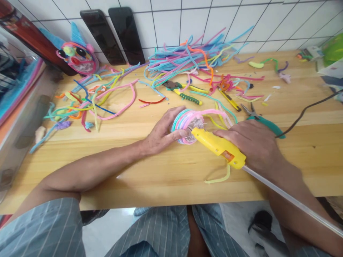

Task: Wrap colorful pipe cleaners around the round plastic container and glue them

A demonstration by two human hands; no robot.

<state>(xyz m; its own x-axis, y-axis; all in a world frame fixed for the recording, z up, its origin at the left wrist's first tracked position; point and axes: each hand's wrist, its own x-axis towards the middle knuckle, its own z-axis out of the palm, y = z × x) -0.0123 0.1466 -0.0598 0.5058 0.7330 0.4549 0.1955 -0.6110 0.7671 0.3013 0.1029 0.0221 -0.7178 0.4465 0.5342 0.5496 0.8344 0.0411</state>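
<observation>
My left hand (164, 131) is closed around the side of a small round cup-like piece (183, 120) wrapped in teal, pink and lilac pipe cleaners. A clear, shiny surface shows inside its wrapping. My right hand (253, 147) grips a yellow hot glue gun (217, 142), whose nozzle is at the open face of the wrapped piece. From the back of the gun a long clear glue stick (289, 201) runs down to the right. A pink pipe cleaner (211, 112) trails from the piece towards my right hand. Whether the nozzle touches the surface I cannot tell.
Beyond my hands lie pliers with green-yellow handles (189, 97), a yellow cutter (229, 99) and teal-handled pliers (268, 125). A heap of pipe cleaners (171, 66) sits by the tiled wall. At back left stands a horned figure (77, 57) near two phones (127, 35).
</observation>
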